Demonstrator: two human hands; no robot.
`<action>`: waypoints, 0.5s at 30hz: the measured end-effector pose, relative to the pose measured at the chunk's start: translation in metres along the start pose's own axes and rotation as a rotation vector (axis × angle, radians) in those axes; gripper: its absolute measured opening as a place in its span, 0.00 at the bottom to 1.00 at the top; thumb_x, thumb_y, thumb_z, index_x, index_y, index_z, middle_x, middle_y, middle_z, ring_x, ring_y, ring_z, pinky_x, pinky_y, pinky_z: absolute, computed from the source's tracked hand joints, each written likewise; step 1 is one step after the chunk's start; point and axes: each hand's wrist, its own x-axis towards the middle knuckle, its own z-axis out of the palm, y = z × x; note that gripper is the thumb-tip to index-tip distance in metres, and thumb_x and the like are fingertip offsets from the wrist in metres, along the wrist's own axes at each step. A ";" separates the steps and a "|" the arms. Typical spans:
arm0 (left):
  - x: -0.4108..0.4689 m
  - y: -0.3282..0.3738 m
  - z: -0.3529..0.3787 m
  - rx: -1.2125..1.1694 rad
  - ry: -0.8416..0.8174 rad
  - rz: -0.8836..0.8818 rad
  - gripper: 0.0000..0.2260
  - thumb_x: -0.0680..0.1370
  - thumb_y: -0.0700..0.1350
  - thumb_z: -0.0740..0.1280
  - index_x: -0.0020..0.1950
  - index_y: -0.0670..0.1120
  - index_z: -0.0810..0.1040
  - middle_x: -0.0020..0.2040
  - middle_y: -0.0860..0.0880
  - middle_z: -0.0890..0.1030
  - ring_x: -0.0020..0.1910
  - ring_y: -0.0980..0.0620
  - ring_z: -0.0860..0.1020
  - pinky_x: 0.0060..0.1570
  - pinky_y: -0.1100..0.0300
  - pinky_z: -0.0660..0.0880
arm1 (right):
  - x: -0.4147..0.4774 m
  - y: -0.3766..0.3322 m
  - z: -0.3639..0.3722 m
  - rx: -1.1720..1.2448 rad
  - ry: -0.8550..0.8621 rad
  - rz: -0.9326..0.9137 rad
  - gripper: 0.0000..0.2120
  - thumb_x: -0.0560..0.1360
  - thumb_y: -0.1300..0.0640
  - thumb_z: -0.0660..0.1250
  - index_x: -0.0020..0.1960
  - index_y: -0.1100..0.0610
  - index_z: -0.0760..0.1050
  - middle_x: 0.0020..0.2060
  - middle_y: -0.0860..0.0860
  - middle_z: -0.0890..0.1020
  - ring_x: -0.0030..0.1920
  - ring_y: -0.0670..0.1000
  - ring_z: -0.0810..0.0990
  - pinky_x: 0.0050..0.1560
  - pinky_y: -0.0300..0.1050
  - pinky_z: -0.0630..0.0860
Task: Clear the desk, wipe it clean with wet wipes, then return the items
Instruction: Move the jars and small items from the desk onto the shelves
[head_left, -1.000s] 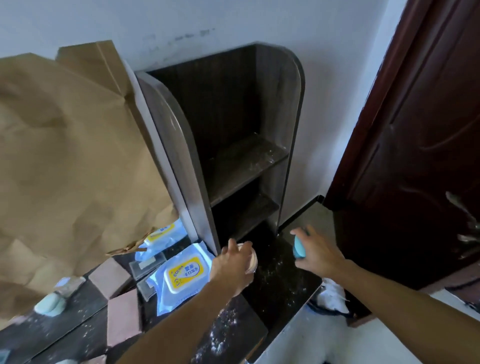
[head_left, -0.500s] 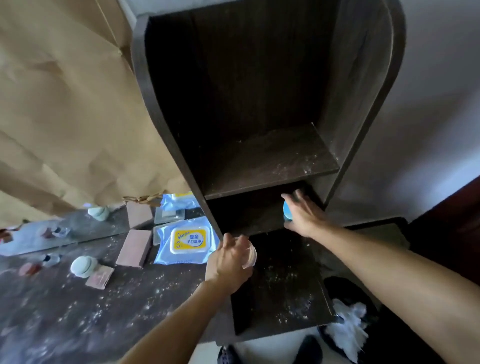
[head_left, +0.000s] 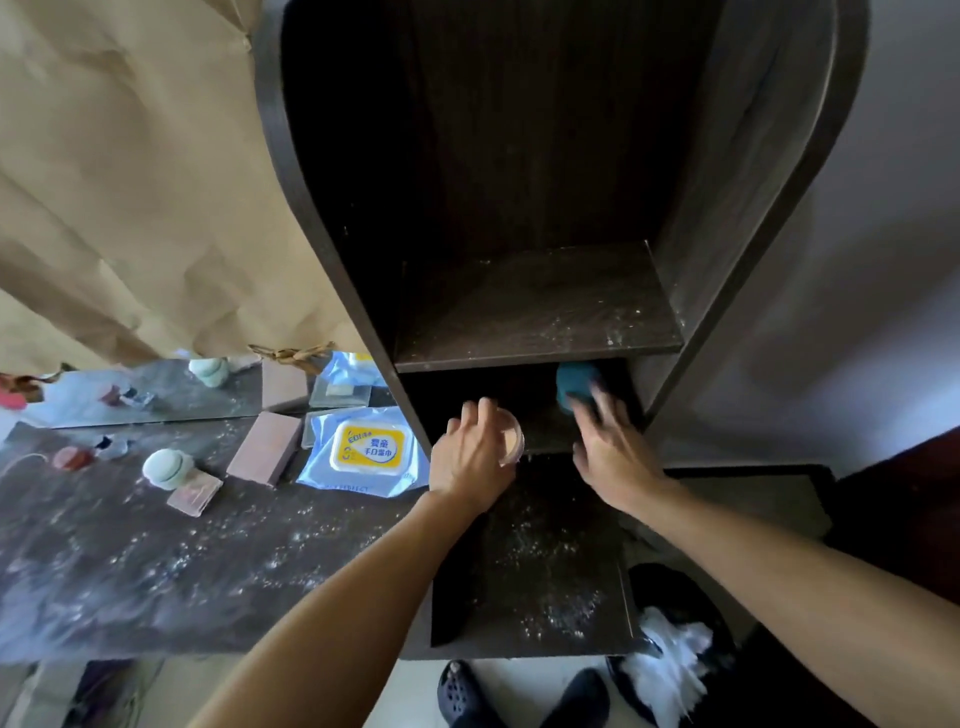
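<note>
Left hand grips a small round jar over the dusty tabletop. Right hand meets a teal object on the lower shelf, its grasp blurred beyond telling. Probable hazard: the teal object rolling off once released.

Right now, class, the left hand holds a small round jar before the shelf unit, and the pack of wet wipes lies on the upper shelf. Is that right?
Not quite. The left hand does hold the small round jar before the shelf unit, but the pack of wet wipes lies on the desk, left of the unit. The head view shows it.
</note>
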 end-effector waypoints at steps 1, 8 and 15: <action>0.009 0.006 0.004 -0.009 0.005 -0.003 0.29 0.68 0.50 0.72 0.64 0.45 0.63 0.60 0.45 0.71 0.57 0.42 0.73 0.49 0.50 0.73 | -0.012 0.004 0.000 -0.002 -0.009 -0.046 0.30 0.73 0.58 0.66 0.73 0.55 0.61 0.73 0.58 0.58 0.69 0.60 0.65 0.59 0.50 0.75; 0.057 0.028 0.042 -0.058 -0.016 -0.017 0.27 0.70 0.52 0.71 0.65 0.48 0.65 0.60 0.44 0.70 0.57 0.41 0.73 0.49 0.48 0.75 | -0.032 0.028 -0.004 -0.087 -0.146 -0.072 0.29 0.78 0.56 0.60 0.76 0.55 0.52 0.77 0.51 0.49 0.73 0.53 0.60 0.63 0.47 0.72; 0.067 0.018 0.046 -0.071 0.091 0.003 0.21 0.73 0.40 0.68 0.65 0.48 0.72 0.66 0.41 0.65 0.58 0.37 0.72 0.49 0.46 0.77 | 0.002 0.023 0.010 -0.111 -0.237 0.014 0.39 0.76 0.62 0.62 0.77 0.55 0.41 0.77 0.55 0.41 0.73 0.56 0.61 0.59 0.49 0.74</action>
